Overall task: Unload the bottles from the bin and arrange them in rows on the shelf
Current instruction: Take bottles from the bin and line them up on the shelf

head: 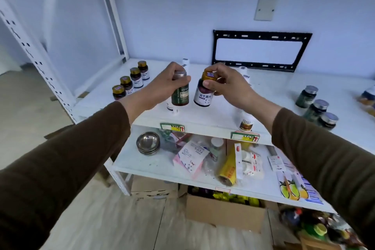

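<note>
Rows of bottles [132, 80] already line the shelf [203, 115], my fingers [207, 83] clamped on two more, green bottle [180, 92] left, brown bottle [204, 92] right.

A green bottle [180, 95] with silver cap, a dark bottle [203, 95] with gold cap, brown sleeves [67, 148], white shelf [203, 115].

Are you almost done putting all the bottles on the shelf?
Partly. Done: a row of four gold-capped bottles at the top shelf's left, and three silver-capped green bottles on the right. In hand: the left hand grips a green bottle and the right hand a gold-capped bottle; neither is set down. The bin isn't visible, so how many remain is unknown.
</note>
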